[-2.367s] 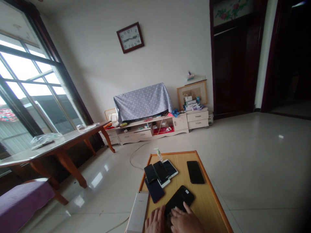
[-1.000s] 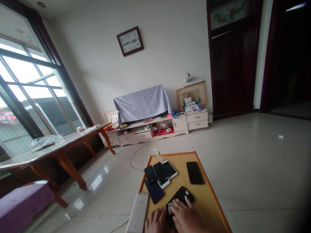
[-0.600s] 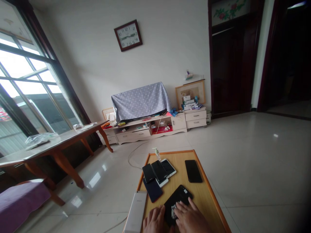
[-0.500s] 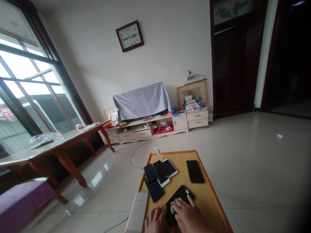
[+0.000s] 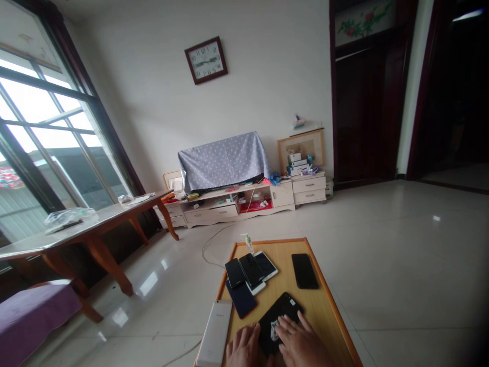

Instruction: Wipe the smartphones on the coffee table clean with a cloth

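Observation:
A black tablet-like device [image 5: 282, 306] with a small white sticker near its top corner lies slanted on the wooden table [image 5: 294, 244] in front of me. My right hand [image 5: 303, 344] lies over its lower right part, fingers stretched and pressing a crumpled grey-white cloth [image 5: 274, 330] against the surface. At the device's left edge, my left hand [image 5: 243, 347] has its fingers bent and steadies it. Close to my left hand lies a white phone [image 5: 216, 331], back up, along the table's left edge. Beyond is a dark blue phone [image 5: 240, 299].
Several phones [image 5: 252, 268] overlap at the table's far left, by a clear pump bottle [image 5: 249, 243]. A black phone [image 5: 304, 271] lies at the right. Past the tiled floor [image 5: 382, 244] stands a low white cabinet [image 5: 284, 198]; a long table [image 5: 110, 214] is on the left.
My right hand and the cloth have shifted very slightly over the device. My left hand stays at its edge. The view has moved a little.

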Demonstrator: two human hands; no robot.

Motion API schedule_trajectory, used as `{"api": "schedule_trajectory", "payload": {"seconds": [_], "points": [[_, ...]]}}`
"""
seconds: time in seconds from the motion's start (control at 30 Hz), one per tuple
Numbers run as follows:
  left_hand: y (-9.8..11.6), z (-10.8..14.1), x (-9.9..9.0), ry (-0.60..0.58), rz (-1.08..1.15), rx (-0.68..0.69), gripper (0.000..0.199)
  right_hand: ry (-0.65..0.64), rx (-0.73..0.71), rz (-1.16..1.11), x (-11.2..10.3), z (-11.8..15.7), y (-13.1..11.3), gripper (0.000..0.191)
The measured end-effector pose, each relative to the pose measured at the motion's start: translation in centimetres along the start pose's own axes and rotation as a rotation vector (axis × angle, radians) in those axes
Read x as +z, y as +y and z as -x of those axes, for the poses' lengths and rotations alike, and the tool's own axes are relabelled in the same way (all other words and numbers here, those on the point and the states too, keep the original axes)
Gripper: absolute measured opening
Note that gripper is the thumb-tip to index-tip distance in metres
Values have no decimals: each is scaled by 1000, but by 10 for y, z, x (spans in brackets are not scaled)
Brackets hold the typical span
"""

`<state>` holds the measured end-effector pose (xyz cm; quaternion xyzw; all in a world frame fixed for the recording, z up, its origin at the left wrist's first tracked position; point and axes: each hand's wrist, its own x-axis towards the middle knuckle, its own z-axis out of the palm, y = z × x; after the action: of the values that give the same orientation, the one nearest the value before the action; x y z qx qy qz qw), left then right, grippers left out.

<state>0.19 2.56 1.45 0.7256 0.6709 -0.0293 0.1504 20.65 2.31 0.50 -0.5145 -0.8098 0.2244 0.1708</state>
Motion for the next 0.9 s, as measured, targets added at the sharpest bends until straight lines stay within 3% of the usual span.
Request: {"api": "schedule_trajectory", "payload": {"seconds": [0.2, 0.4, 0.6, 0.9], "points": [[-2, -6, 2, -29, -33, 7, 85, 44, -36, 17, 2, 6, 11, 46], [-2, -4, -3, -3, 14, 16, 85, 65, 23, -8, -5, -18, -5, 45], [0, 0, -5, -22, 20, 3, 88, 130, 39, -10, 5, -36, -6, 46], [1, 2, 0, 34, 4, 23, 82, 19, 10, 51, -14, 3, -4, 49]]}}
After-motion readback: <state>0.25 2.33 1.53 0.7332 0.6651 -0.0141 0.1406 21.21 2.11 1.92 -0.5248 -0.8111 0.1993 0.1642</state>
